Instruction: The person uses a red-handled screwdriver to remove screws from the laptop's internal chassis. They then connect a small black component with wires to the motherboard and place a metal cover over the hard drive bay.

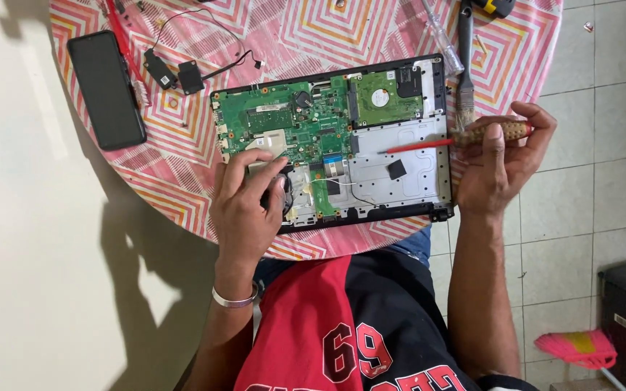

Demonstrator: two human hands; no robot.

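Laptop [400, 170] lying opened on pink patterned table [313, 29], left hand [244, 206] pressing fingers on fan [284, 192] beside green board [284, 123], not clenching anything, right hand [501, 163] gripping screwdriver [465, 137] with red shaft pointing over bare tray, phone [106, 90] resting far left.

Under the left hand [244, 206], the fan [278, 194] of the opened laptop [400, 170] was mostly covered, only a dark edge showing beside the fingers. The right hand [500, 163] hid much of the screwdriver [465, 137] handle. Beyond it, a yellow-handled tool [498, 7] was cut off by the top edge.
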